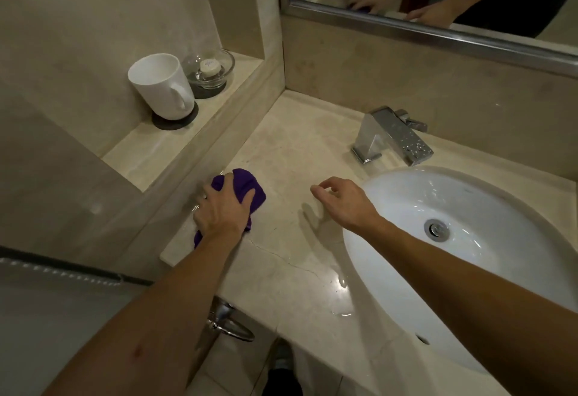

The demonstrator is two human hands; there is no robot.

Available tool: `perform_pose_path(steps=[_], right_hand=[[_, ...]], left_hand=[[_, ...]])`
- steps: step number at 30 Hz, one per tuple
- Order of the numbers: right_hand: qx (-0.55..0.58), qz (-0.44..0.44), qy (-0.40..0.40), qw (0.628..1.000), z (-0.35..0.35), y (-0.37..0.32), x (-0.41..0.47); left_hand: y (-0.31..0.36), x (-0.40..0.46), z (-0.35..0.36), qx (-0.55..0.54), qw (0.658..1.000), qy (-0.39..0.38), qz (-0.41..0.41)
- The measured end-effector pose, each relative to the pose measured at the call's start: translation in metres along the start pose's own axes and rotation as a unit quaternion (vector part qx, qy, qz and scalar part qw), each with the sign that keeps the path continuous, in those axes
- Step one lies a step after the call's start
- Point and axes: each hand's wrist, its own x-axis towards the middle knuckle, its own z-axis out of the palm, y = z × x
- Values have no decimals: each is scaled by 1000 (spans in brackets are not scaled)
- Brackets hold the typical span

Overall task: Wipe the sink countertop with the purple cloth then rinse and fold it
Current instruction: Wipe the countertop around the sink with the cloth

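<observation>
My left hand (pixel 222 208) is lying palm-down on the purple cloth (pixel 247 187), left of the frame's centre, with my fingers spread and bent over the bunched fabric, pressing it onto the countertop (pixel 291 158). The cloth is bulging out past my fingertips toward the upper right, and a small tail of it is showing under my wrist (the rest is hidden beneath my palm). It is sitting right against the low step of the wall at the counter's left edge.

My right hand (pixel 341 197) is hovering near the middle of the frame, fingers loosely curled and gripping nothing, its shadow falling on the stone just below it. It is sitting between the cloth and the white sink basin (pixel 391 195), close to the basin's left rim.

The basin is filling the right side of the frame, with its metal drain (pixel 437 230) toward the lower right. Above it, the chrome faucet (pixel 392 136) is standing on the counter, spotted with droplets. A small puddle (pixel 342 281) is glinting on the stone near the basin's lower-left rim.

In the upper left, a white mug (pixel 159 86) is standing on a dark coaster on a recessed ledge (pixel 162 145), just beside a glass dish (pixel 209 70) holding a small round item. The mirror (pixel 438 29) along the upper right is reflecting both my hands.
</observation>
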Motion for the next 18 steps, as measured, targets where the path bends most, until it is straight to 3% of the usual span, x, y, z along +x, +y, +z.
perform_pose_path(steps=[5, 9, 13, 18], right_hand=[[22, -14, 39, 999, -6, -7, 5], [8, -13, 45, 999, -8, -5, 9], [-100, -42, 34, 994, -12, -3, 10], [-140, -60, 37, 988, -22, 2, 8]], left_hand=[[-16, 1, -9, 29, 997, 73, -23], [-13, -3, 7, 35, 997, 58, -45], [-8, 3, 12, 3, 997, 52, -65], [8, 16, 17, 1, 998, 48, -47]])
